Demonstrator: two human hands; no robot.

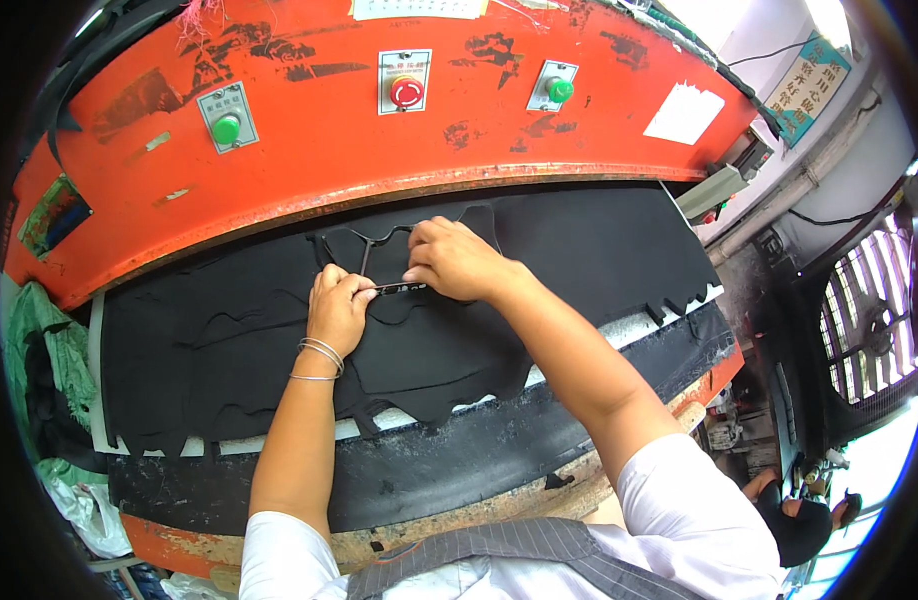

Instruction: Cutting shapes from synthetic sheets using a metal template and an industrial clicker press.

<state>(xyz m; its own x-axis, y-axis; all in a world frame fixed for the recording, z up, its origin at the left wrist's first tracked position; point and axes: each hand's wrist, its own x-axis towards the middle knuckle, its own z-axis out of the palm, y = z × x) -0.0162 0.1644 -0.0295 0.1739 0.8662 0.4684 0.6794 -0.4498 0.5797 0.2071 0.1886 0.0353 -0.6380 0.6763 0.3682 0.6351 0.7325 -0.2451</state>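
Note:
My left hand (337, 308), with thin silver bangles at the wrist, is closed on the left part of a thin dark metal cutting die (366, 258). Bent over the right part of the same die is my right hand (453, 262), its fingers curled round the edge. A narrow bar of the die spans the gap between my hands. The die rests on, or just above, a black sheet of material (589, 245) spread across the machine bed. Part of its outline is hidden under my right hand, and dark on dark it is hard to follow. Cut lines and notched edges show in the sheet.
An orange press beam (309, 110) spans the far side, with a red stop button (407, 93) and two green buttons (226, 129). A worn dark ledge (429, 480) runs along the near edge. Green cloth (49, 340) lies left; a black fan (874, 310) stands right. Another person (799, 520) is at lower right.

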